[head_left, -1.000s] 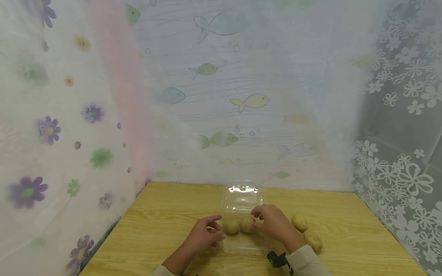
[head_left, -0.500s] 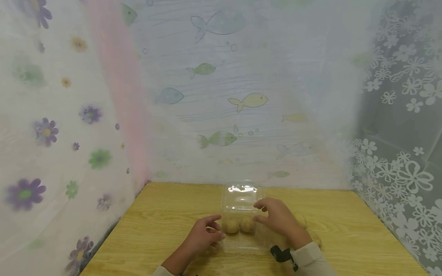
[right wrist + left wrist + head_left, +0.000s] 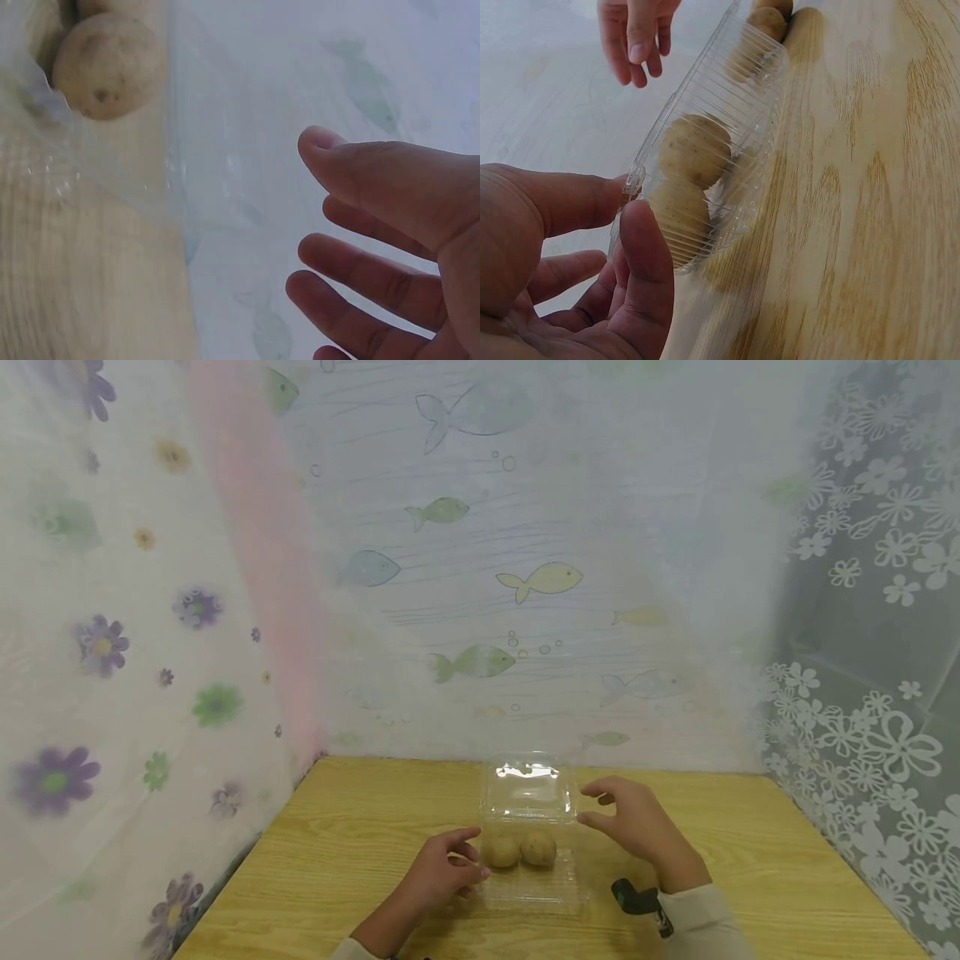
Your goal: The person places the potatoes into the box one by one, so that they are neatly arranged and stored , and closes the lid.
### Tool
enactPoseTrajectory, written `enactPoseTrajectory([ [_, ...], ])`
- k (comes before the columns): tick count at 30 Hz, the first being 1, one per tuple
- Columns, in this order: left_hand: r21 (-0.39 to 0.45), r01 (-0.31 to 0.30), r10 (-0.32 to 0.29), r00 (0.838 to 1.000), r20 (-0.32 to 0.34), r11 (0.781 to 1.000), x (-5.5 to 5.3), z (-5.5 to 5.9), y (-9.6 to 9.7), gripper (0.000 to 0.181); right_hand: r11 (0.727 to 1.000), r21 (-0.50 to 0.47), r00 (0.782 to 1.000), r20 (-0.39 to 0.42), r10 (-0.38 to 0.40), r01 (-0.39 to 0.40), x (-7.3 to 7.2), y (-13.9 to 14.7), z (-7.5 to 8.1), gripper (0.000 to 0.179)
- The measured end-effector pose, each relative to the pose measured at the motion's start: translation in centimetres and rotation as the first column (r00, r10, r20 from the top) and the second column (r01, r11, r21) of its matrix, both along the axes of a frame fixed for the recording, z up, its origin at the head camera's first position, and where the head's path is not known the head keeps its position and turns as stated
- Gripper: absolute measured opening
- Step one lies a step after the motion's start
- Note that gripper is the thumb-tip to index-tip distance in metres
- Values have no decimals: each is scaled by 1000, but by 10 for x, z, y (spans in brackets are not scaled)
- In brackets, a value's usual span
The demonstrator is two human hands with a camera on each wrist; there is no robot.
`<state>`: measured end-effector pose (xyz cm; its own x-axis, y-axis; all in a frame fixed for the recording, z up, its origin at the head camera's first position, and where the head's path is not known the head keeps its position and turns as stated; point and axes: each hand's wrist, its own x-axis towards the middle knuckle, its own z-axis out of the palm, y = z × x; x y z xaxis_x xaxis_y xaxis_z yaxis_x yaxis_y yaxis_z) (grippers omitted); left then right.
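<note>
Two potatoes lie side by side, a left one (image 3: 501,851) and a right one (image 3: 538,848), in the base of a clear plastic clamshell container (image 3: 532,887). Its transparent lid (image 3: 528,787) is raised toward the back. My left hand (image 3: 442,870) pinches the container's left rim; in the left wrist view its thumb (image 3: 646,244) and index finger sit on either side of that edge. To the right of the container, my right hand (image 3: 637,822) is in the air, holding nothing, with thumb and fingers apart in the right wrist view.
Beyond the container in the left wrist view, loose potatoes (image 3: 768,22) lie on the wooden table (image 3: 360,810); my right hand and forearm hide them in the head view. A printed fish curtain (image 3: 465,610) hangs behind the table, and a flowered sheet (image 3: 150,710) at left.
My right hand has let go of the right potato inside the container and moved away to the right. The left hand has stayed at the container's left rim.
</note>
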<state>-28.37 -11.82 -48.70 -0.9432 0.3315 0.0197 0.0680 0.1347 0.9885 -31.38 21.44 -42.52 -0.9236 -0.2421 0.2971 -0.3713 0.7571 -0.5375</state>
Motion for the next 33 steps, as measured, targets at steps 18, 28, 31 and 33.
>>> enactPoseTrajectory([
  [18, 27, 4, -5, 1000, 7, 1000, -1, -2, 0, 73, 997, -25, 996, 53, -73, 74, -3, 53, -4, 49],
  [28, 21, 0, 0, 1000, 5, 1000, -2, -3, 0, 71, 995, -35, 986, 144, -82, 88, -4, 75, -11, 60],
  [31, 15, -5, 5, 1000, -1, 1000, -2, -4, 1, 71, 996, -46, 984, 168, -65, 73, -5, 81, -14, 61],
  [33, 10, -8, 8, 1000, -5, 1000, -3, -5, 1, 71, 997, -53, 983, 177, -52, 62, -5, 84, -16, 60],
])
